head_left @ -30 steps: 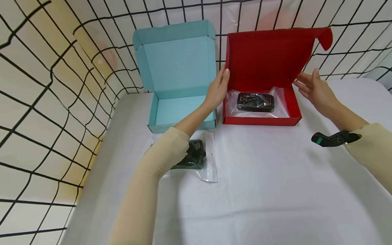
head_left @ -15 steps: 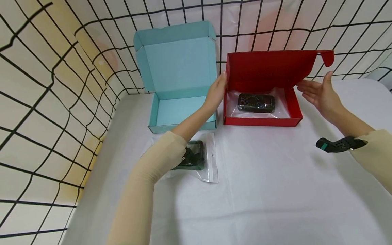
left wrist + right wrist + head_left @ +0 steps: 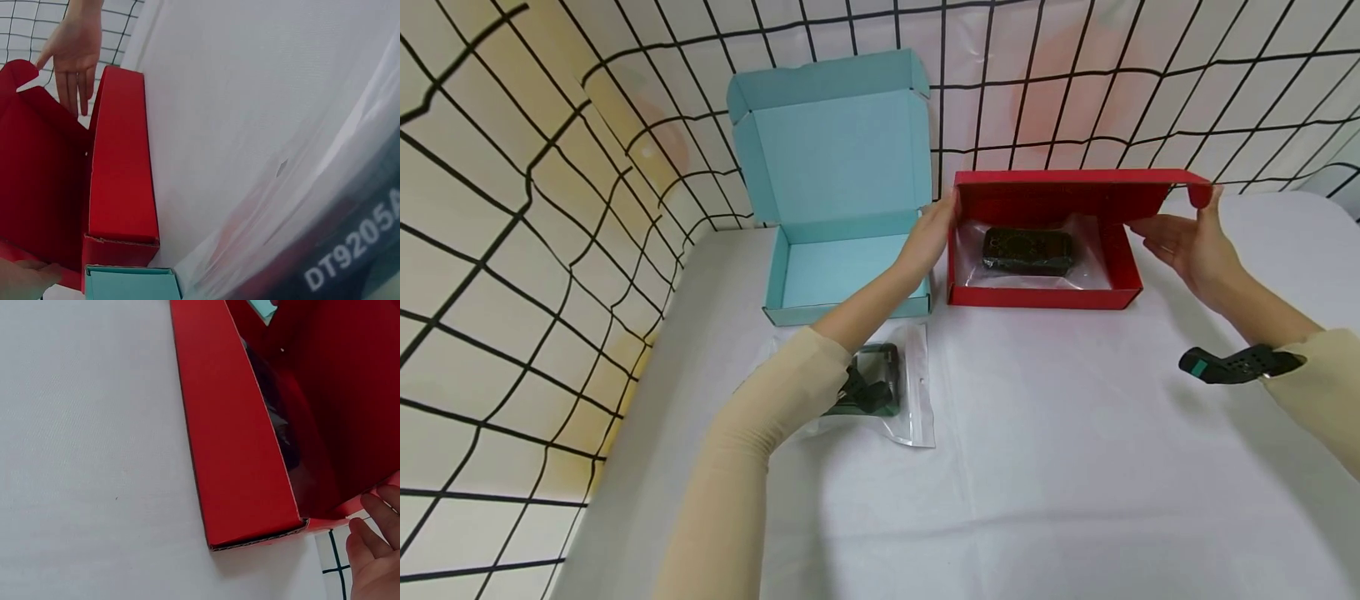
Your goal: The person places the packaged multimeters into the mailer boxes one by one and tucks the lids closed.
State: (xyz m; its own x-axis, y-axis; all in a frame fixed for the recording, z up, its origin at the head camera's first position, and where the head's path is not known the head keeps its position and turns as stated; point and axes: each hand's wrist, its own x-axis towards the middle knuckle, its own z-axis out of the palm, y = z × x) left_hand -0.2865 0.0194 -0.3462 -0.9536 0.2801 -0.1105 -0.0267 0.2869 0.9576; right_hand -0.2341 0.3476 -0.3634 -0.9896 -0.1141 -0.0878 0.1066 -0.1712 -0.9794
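The red cardboard box (image 3: 1041, 298) stands on the table with its lid (image 3: 1067, 177) leaning forward, partly lowered. Inside lies a dark multimeter (image 3: 1027, 252) in a clear plastic bag. My left hand (image 3: 927, 237) touches the left side of the lid, fingers fairly straight. At the other end my right hand (image 3: 1198, 254) is against the lid's right side and corner flap, fingers extended and thumb raised. In the right wrist view, straight fingers (image 3: 375, 531) meet the lid edge. Part of the left fingers is hidden behind the lid.
Left of the red box, a light blue box (image 3: 842, 158) stands with its lid up. In front lies a bagged green multimeter (image 3: 887, 375), partly behind the left sleeve; the left wrist view shows "DT9205A" lettering (image 3: 353, 244). Black wire mesh (image 3: 985, 50) borders the table's back and left.
The red lid has tipped forward and down from nearly upright. My right hand has shifted slightly right and down with it; my left hand has moved slightly lower along the lid's side.
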